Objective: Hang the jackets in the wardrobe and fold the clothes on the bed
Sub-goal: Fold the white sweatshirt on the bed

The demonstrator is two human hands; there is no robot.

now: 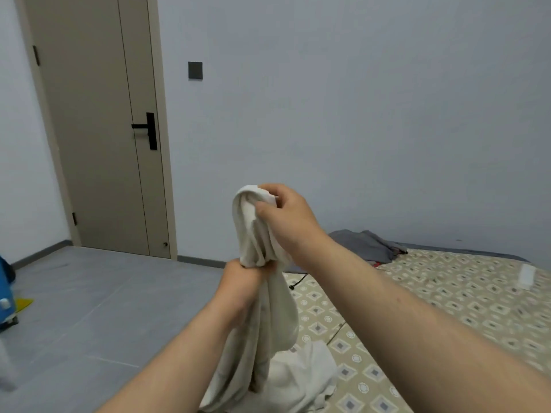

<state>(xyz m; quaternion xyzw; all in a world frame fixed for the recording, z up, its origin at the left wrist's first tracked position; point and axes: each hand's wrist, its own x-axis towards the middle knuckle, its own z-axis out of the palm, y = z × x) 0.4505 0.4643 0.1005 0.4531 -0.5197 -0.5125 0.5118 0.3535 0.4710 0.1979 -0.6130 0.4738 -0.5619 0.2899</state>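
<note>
At the far left edge stood a blue object (6,296), only partly in view, with a yellow scrap (24,304) lying on the grey tiled floor (98,308) just beside it. Behind them the beige door (89,129) was closed, its black lever handle (147,130) on the right side of the leaf. A dark wall switch (195,70) sat on the pale wall (357,99) to the right of the door frame.

In the middle, your left hand (241,278) gripped the white garment (277,323) in a closed fist, bunching the cloth together. Your right hand (289,219) was higher up and pinched the top of the same garment between thumb and curled fingers, so that a folded edge stuck out above your knuckles. The two hands stood one above the other, joined by a short gathered stretch of cloth. Below your left fist the garment hung down in long folds, and its lower part lay heaped on the near corner of the bed (447,317).

A thin black cable (299,281) ran over the bed's edge near the hanging cloth. Farther right, a grey garment (366,245) lay crumpled at the far end of the bed against the wall. The bed had a beige diamond-patterned cover, and near its right edge lay a small white object (526,277), too blurred to name.
</note>
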